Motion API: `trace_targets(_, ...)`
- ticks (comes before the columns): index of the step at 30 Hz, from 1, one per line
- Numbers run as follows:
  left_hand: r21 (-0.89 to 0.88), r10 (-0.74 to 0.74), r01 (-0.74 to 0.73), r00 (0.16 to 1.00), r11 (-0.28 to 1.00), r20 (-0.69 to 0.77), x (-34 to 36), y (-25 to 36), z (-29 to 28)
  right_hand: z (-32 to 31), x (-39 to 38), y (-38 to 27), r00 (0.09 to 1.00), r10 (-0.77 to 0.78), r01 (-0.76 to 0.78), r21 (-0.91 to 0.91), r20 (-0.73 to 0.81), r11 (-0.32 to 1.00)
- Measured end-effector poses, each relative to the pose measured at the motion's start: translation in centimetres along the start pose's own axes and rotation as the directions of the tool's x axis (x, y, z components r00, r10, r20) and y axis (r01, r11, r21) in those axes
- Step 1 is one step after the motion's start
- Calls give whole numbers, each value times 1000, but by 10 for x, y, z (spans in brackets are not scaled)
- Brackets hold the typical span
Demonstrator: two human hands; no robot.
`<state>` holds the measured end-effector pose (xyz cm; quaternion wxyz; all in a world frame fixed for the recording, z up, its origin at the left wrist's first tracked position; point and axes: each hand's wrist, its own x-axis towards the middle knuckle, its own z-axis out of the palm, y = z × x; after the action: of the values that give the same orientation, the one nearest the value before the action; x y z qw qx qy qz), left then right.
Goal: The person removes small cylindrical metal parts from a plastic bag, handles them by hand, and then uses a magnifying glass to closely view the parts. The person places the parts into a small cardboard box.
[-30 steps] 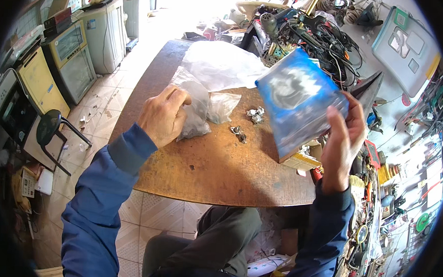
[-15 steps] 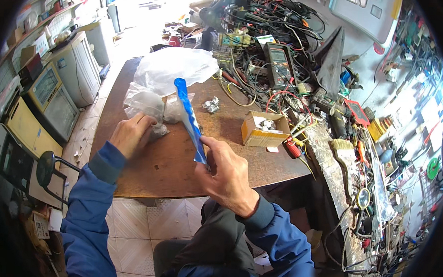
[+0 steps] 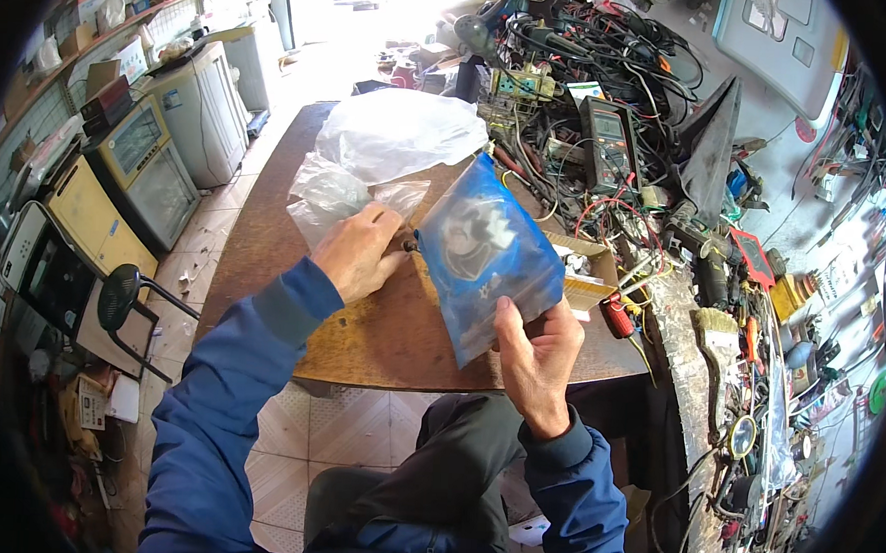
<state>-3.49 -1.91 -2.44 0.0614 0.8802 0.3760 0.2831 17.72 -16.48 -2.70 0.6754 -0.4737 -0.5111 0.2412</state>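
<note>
A blue plastic bag with a clear front (image 3: 479, 263) stands tilted above the table, its broad side turned toward me. My right hand (image 3: 540, 367) is closed on its lower right edge, thumb in front. At the bag's left edge, my left hand (image 3: 362, 257) has its fingers curled together. A small dark piece (image 3: 411, 243) shows at those fingertips; its kind cannot be made out. Behind the left hand lie crumpled clear plastic bags (image 3: 329, 192), and farther back a large white plastic bag (image 3: 400, 134) spreads over the wooden table (image 3: 262, 297).
An open small cardboard box (image 3: 589, 259) with pale bits sits partly behind the blue bag. A red-handled screwdriver (image 3: 617, 318) lies beside it. Tangled cables and a multimeter (image 3: 607, 145) crowd the back right. A brush (image 3: 716, 341) rests on the cluttered right ledge.
The blue bag has turned from edge-on to face-on and moved right with my right hand. My left hand has moved right from the clear bags to the blue bag's edge.
</note>
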Motion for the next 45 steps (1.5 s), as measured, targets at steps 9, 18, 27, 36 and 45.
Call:
trace_targets(9,-470,253,-230,967,852,-15,-15,82,-27,6,6,-2,988,131,-144,196,79,970)
trace_targets(18,-610,146,-144,988,779,-46,-20,80,-10,5,12,9,943,98,-234,422,319,876)
trace_targets(27,-550,179,-239,970,800,-161,-13,75,-4,2,15,17,934,106,-250,410,341,877)
trace_targets(36,-233,46,-112,962,966,-270,-18,96,-21,27,6,-3,976,20,-83,284,219,955)
trace_targets(45,-100,90,-96,994,990,-65,-53,100,-154,-79,75,-29,853,-184,500,-661,489,560)
